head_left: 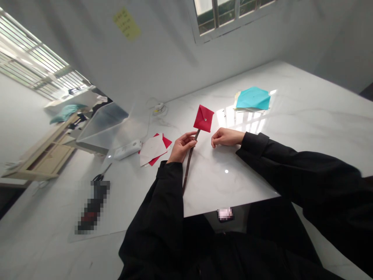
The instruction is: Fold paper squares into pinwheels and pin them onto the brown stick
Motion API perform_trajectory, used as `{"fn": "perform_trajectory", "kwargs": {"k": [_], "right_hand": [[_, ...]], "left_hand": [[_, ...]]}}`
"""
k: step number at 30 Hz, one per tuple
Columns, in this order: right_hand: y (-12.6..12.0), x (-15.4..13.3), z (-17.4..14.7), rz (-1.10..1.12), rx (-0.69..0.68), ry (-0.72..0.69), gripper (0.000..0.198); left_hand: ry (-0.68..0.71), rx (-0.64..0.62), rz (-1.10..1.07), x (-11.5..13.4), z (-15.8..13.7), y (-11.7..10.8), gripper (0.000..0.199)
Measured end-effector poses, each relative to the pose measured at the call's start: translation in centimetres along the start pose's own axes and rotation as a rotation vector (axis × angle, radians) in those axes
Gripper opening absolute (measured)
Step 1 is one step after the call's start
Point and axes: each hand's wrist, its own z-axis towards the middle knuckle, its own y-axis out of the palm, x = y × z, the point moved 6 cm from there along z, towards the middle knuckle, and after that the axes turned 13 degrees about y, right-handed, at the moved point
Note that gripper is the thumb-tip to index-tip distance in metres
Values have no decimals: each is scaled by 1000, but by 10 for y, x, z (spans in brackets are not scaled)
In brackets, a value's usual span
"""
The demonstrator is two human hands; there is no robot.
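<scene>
Between the thumb and fingers of my left hand (183,147) is a narrow dark brown strap (189,167), which runs down toward the table's front edge. At the strap's upper end is a small red folded pouch (203,119) with a round metal snap on its front. My right hand (225,137) is to the right of the pouch, apart from it, over the white tabletop. Its fingers are curled in, and the inside of that hand is hidden. Left of my left hand lies a stack of white and red cut pieces (153,149).
Light-blue cut sheets (253,98) lie at the back right. To the left are a white power strip (128,149), scissors (99,177), a blurred-out dark item (92,208) and a translucent bin (100,126). A phone (225,214) is below the table's front edge.
</scene>
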Motion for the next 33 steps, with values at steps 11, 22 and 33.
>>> {"fn": "perform_trajectory", "kwargs": {"k": [11,22,33], "right_hand": [[18,-15,-8,99,-67,-134,59],[41,-17,-16,241,-365,-88,46],[49,-21,-26,236,-538,-66,43]], "left_hand": [[-94,366,-318,-13,8,15,44],[-85,336,-372,-24,8,15,35],[15,391,-371,-30,13,-16,44]]}}
